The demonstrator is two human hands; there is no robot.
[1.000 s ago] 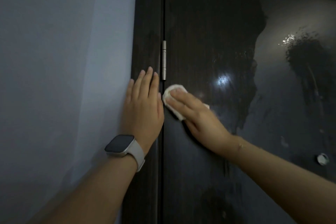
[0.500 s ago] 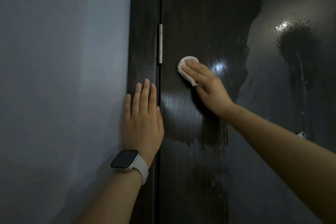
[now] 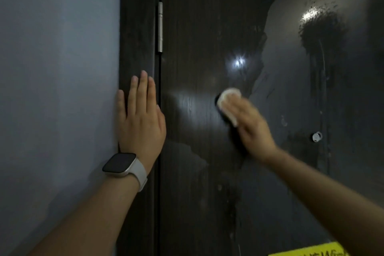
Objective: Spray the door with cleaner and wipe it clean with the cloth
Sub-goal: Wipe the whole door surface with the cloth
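Fingers of my right hand (image 3: 252, 125) lie flat on the white cloth (image 3: 228, 103), pressing it against the dark door (image 3: 197, 48); hand is motion-blurred, so can't tell whether the thumb curls round the cloth. Cloth sits mid-panel, at the border between the darker wiped area and the hazy film to its right. Left hand (image 3: 141, 118) is flat on the door frame (image 3: 137, 27), fingers straight and together, pointing up, below the hinge (image 3: 160, 27). Watch (image 3: 124, 165) on that wrist. Grey wall (image 3: 58, 68) left of frame.

A grey wall (image 3: 58, 68) fills the left; a yellow sticker (image 3: 307, 250) shows at the bottom edge.
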